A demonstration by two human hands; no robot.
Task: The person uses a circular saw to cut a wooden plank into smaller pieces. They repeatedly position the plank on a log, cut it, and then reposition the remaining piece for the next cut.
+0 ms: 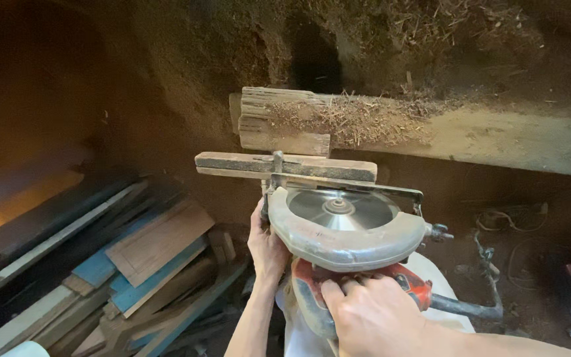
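Note:
A hand-held circular saw (348, 231) with a grey blade guard, a shiny round blade and a red body sits against a narrow wooden bar (285, 165). My right hand (371, 314) is closed around the saw's red handle at the bottom. My left hand (266, 248) grips the left side of the saw's base, just under the bar. Behind the bar lies a thick wooden beam (285, 122) with a heap of sawdust on top.
A pile of planks (147, 258), some painted blue, lies at the lower left. An earthen wall with a dark hole (315, 59) rises behind. A black cord (470, 307) runs right from the saw over dirt ground.

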